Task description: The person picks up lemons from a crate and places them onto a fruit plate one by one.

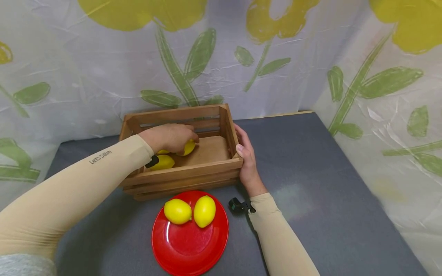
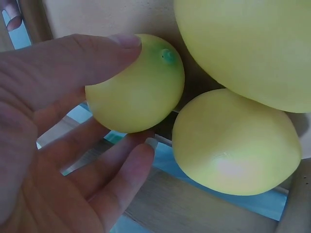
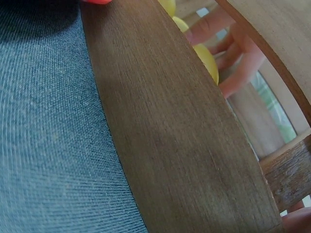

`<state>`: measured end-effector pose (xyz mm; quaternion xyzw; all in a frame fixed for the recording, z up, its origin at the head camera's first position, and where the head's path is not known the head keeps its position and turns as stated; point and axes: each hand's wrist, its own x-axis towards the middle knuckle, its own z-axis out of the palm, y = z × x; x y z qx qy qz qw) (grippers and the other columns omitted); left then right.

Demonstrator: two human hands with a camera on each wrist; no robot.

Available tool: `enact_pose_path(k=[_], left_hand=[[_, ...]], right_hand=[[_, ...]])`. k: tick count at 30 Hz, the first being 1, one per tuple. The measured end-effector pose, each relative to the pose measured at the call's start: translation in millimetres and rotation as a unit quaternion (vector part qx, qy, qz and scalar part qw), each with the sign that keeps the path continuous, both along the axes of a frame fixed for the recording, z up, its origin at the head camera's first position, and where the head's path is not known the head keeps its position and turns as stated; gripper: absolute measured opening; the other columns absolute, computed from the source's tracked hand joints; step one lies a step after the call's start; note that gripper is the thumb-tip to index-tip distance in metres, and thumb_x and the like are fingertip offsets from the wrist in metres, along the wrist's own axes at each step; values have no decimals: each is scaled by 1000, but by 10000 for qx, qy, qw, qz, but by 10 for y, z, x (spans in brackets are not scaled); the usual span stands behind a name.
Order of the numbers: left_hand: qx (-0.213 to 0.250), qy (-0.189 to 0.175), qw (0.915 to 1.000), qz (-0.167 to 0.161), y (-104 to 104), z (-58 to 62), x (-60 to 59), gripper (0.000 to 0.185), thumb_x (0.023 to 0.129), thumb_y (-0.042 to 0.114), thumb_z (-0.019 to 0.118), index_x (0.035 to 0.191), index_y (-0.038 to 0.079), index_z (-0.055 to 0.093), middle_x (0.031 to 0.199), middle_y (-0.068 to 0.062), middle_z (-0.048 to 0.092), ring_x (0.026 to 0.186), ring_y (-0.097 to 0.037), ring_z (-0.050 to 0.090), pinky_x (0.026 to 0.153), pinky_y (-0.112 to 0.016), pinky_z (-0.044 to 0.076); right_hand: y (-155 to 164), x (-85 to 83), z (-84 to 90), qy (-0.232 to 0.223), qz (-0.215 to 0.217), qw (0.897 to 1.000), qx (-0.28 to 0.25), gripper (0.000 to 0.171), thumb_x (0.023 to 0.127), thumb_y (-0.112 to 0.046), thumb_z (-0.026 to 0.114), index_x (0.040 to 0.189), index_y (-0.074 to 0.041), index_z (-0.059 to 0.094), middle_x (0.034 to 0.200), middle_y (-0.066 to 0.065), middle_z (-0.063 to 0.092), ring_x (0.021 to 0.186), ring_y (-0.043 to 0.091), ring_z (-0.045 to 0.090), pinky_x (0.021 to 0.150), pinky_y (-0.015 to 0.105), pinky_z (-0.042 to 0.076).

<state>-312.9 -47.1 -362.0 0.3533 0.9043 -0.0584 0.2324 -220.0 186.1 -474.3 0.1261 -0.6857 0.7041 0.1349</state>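
My left hand (image 1: 169,137) reaches into a slatted wooden crate (image 1: 207,167) and holds a lemon (image 2: 141,92). Its thumb lies over the lemon near the green tip, and its fingers curve round the other side. Two more lemons are beside it in the crate, a nearer one (image 2: 257,43) and one by the slats (image 2: 235,145). At the crate's right end, my right hand (image 1: 249,165) grips the side, thumb at the top edge and most fingers hidden behind the wall. In the right wrist view the crate's long side (image 3: 165,121) covers part of the lemons.
In front of the crate stands a red plate (image 1: 190,249) with two lemons on it, a left one (image 1: 177,211) and a right one (image 1: 205,211). A grey cloth (image 1: 310,184) covers the table. Flower-patterned sheeting (image 1: 114,76) hangs close behind the crate.
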Motion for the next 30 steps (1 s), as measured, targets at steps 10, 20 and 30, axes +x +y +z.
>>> enact_pose_path(k=[10, 20, 30], left_hand=[[16, -136, 9998, 111, -17, 0, 18, 61, 88, -3, 79, 145, 16, 69, 143, -14, 56, 104, -29, 60, 97, -43, 58], [-110, -296, 9995, 33, -15, -10, 15, 64, 86, -3, 80, 146, 15, 67, 145, -16, 59, 111, -31, 59, 110, -48, 55], [-79, -300, 9991, -293, -15, -31, -2, 63, 86, 4, 84, 146, 15, 67, 147, -14, 61, 123, -31, 59, 116, -51, 51]], right_hand=[[-6, -5, 0, -13, 32, 10000, -23, 73, 94, -46, 40, 164, -26, 44, 164, 4, 47, 146, 34, 46, 117, 54, 36], [-8, -12, 11, -77, -7, 9999, -90, 76, 92, -51, 41, 164, -26, 44, 162, 5, 48, 144, 36, 47, 117, 52, 37], [-12, -10, -4, -35, -10, 10000, -56, 77, 92, -50, 40, 165, -24, 43, 163, 6, 47, 145, 35, 46, 118, 54, 36]])
